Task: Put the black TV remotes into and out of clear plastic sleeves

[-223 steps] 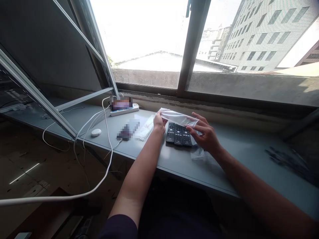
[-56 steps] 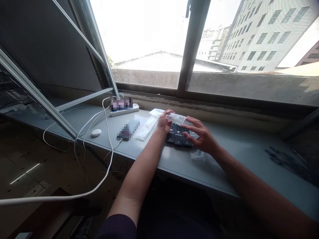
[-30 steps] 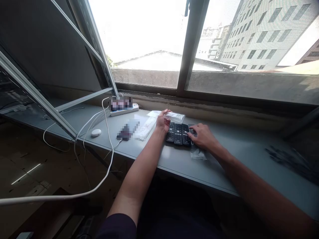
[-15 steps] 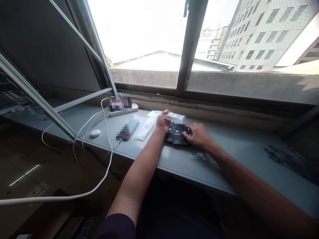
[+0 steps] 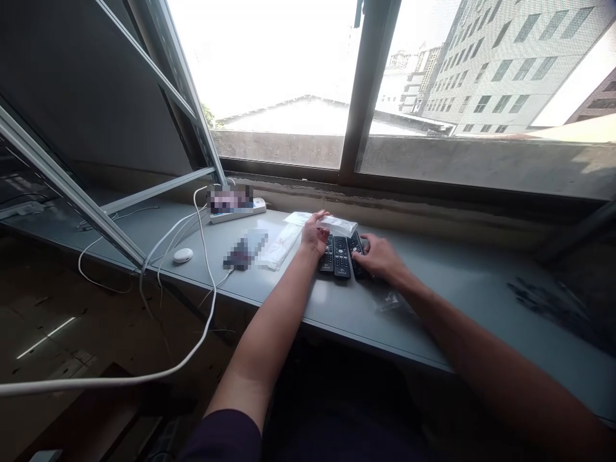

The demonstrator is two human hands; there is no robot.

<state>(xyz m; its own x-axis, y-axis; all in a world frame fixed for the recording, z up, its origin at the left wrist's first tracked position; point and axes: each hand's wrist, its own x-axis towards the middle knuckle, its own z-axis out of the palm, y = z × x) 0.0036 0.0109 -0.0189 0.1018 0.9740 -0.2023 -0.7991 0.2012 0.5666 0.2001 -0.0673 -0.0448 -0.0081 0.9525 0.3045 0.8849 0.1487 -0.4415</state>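
Observation:
Three black remote controls lie side by side on the grey table. The right remote control [image 5: 357,254] is gripped by my right hand [image 5: 380,256], with the thumb on its near face and the fingers around its far right side. It stands slightly apart from the middle remote control [image 5: 341,258] and is tilted. Against the left remote control [image 5: 326,262] rests my left hand [image 5: 315,237], palm turned inward, fingers loosely bent and apart, nothing visible in them. Past that hand lies a clear plastic bag [image 5: 341,226]. Below my right wrist is a small crumpled clear bag [image 5: 389,301].
More clear plastic packaging [image 5: 279,250] lies left of my left forearm. Beyond it are a blurred-out device on a cable, a white round puck [image 5: 183,255] and a power strip [image 5: 238,212]. A white cable [image 5: 212,314] hangs across the front left edge. A window stands behind.
My right hand has closed on the right remote control and pulled it slightly away from the middle one, tilting it. My left hand has stayed in place.

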